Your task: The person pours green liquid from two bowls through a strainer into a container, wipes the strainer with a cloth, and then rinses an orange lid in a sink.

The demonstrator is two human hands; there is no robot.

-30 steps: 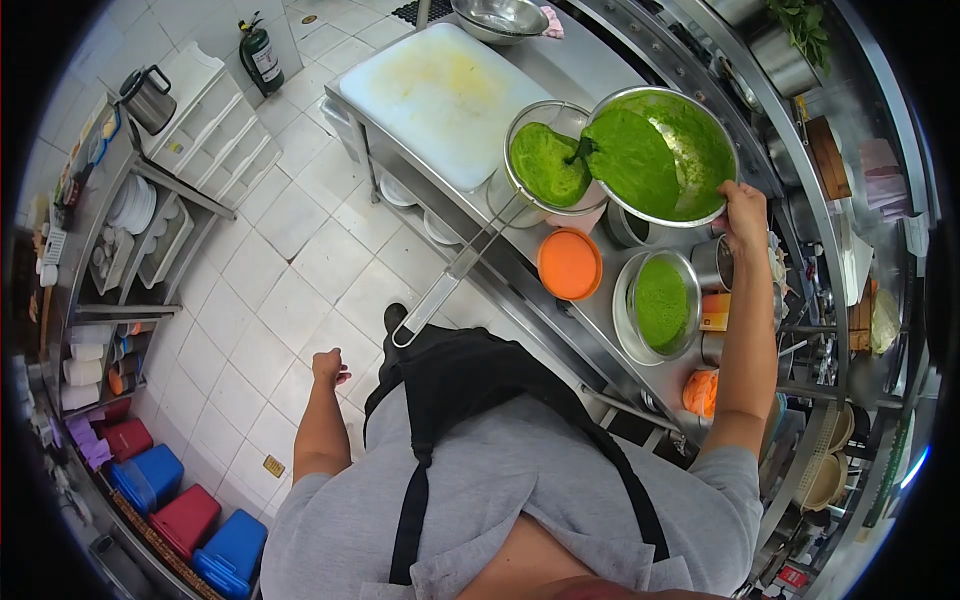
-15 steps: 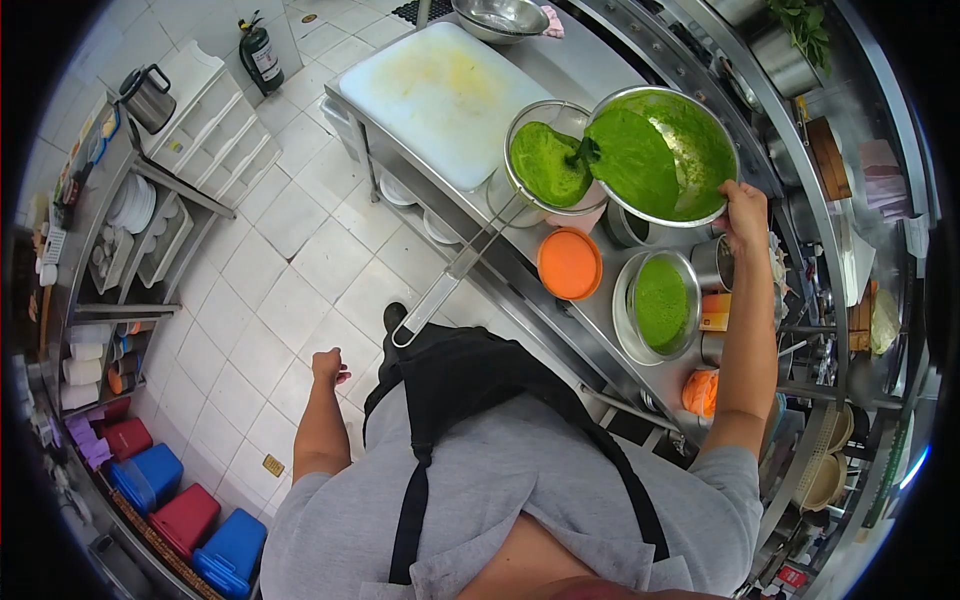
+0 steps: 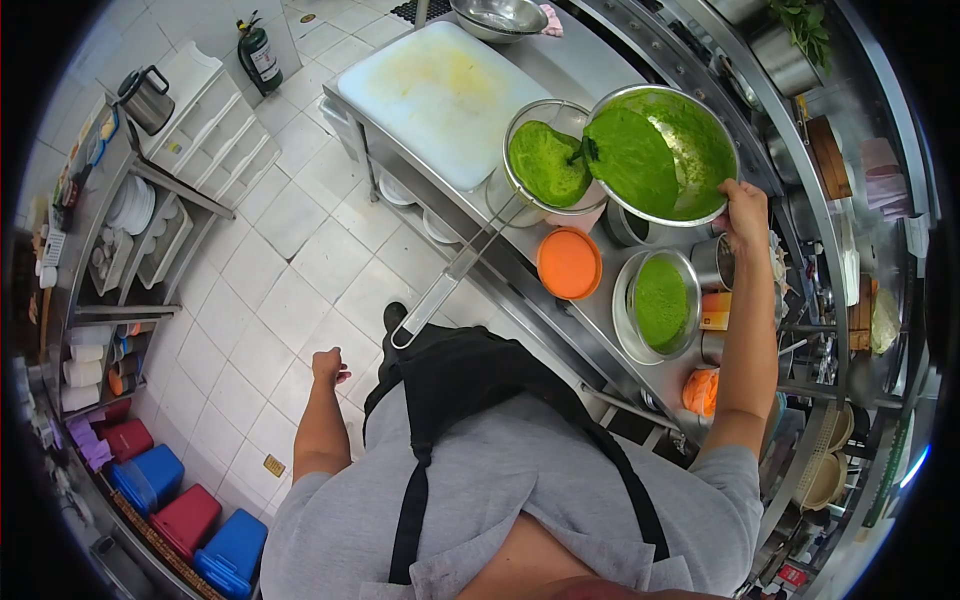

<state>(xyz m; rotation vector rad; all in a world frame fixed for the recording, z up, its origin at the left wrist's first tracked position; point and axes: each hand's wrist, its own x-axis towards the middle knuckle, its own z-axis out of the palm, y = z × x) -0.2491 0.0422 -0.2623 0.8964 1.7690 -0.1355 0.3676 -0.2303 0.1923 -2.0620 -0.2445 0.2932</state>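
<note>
My right hand (image 3: 744, 214) grips the rim of a metal mixing bowl (image 3: 733, 150), which is tilted to the left. Thick green puree (image 3: 632, 152) lies inside, and some runs over the lip into a fine-mesh strainer (image 3: 516, 192). A green mound (image 3: 548, 165) sits in the mesh. The strainer rests over a container (image 3: 497, 192), mostly hidden beneath it, and its long handle (image 3: 436, 300) sticks out toward my apron, with no hand on it. My left hand (image 3: 328, 367) hangs low over the floor, away from the counter, its fingers curled with nothing visible in them.
Close by on the steel counter stand an orange-topped container (image 3: 570, 264) and a metal bowl of green stuff (image 3: 661, 305). A white cutting board (image 3: 440, 95) lies farther left. Shelving (image 3: 835, 300) crowds the right side. A fire extinguisher (image 3: 260, 57) stands by the wall.
Hands, bowl and strainer hold nearly the same positions. The green stream at the bowl's lip looks slightly thinner.
</note>
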